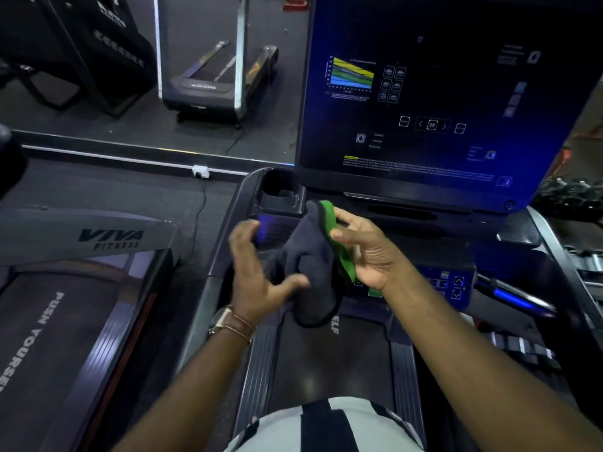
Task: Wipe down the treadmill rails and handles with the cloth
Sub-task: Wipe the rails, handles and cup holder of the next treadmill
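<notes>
A dark grey cloth with a green side hangs in front of me, above the treadmill's belt. My right hand pinches its green edge between thumb and fingers. At the cloth's left side is my left hand, fingers spread and loosely bent, with the thumb touching the grey fabric. The left side rail runs down from the console past my left wrist. The right handle is a dark bar with a blue glint, off to the right of my right forearm.
The big console screen stands just behind the cloth, with a cup holder at its lower left and a button panel under my right hand. A neighbouring treadmill lies close on the left. Dumbbells sit at the right.
</notes>
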Demonstrator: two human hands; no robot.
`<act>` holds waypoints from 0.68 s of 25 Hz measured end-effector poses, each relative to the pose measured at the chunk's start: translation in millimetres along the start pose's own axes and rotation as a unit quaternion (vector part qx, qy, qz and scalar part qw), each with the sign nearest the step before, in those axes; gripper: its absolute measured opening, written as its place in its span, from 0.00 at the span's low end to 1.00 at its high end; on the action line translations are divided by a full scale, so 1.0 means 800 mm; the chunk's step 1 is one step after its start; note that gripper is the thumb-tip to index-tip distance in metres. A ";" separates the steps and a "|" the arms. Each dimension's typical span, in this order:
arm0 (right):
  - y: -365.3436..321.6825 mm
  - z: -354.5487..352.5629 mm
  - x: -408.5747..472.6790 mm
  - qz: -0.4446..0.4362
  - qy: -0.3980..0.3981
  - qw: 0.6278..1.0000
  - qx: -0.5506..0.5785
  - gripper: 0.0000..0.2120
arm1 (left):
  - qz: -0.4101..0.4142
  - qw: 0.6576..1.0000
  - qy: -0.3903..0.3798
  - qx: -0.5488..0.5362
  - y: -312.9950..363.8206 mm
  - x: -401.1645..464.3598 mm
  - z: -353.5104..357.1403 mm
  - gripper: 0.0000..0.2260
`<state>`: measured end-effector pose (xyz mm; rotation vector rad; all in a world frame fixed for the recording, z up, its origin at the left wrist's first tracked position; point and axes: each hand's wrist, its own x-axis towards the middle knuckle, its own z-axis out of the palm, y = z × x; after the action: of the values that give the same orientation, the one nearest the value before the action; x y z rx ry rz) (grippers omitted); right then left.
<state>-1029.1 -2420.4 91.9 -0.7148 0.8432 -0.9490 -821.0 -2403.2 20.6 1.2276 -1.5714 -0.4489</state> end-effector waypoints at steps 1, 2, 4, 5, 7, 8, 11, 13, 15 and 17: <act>0.000 0.002 0.004 -0.001 -0.021 1.000 -0.008 0.52 | 0.037 0.998 -0.047 -0.037 0.004 -0.011 0.010 0.47; -0.002 0.003 0.007 -0.006 -0.024 0.999 -0.032 0.57 | 0.049 0.995 -0.069 -0.051 0.006 -0.018 0.017 0.45; -0.014 0.006 0.010 -0.018 -0.023 0.994 -0.109 0.59 | 0.072 0.993 -0.080 -0.048 0.004 -0.020 0.025 0.37; -0.024 0.007 0.008 -0.025 -0.020 0.989 -0.144 0.58 | 0.083 0.991 -0.097 -0.050 0.006 -0.020 0.024 0.34; -0.040 0.002 0.011 -0.039 0.002 0.980 -0.194 0.54 | 0.101 0.984 -0.139 -0.054 0.011 -0.018 0.019 0.30; -0.047 0.000 0.013 -0.040 0.024 0.974 -0.221 0.50 | 0.100 0.981 -0.153 -0.064 0.013 -0.015 0.014 0.28; -0.059 -0.014 0.019 -0.024 0.068 0.949 -0.306 0.35 | 0.079 0.975 -0.192 -0.083 0.024 -0.003 0.002 0.24; -0.065 -0.022 0.021 0.001 0.094 0.916 -0.389 0.30 | 0.086 0.969 -0.224 -0.059 0.026 0.007 -0.006 0.24; -0.071 -0.027 0.022 0.025 0.119 0.892 -0.436 0.28 | 0.118 0.962 -0.247 0.009 0.023 0.018 -0.016 0.21; -0.074 -0.035 0.028 0.019 0.148 0.895 -0.420 0.26 | 0.148 0.947 -0.266 0.100 0.020 0.027 -0.025 0.20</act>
<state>-1069.4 -2468.8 120.2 -1.3017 1.5690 -0.6360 -810.0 -2409.5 51.3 1.0386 -2.2747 -0.4541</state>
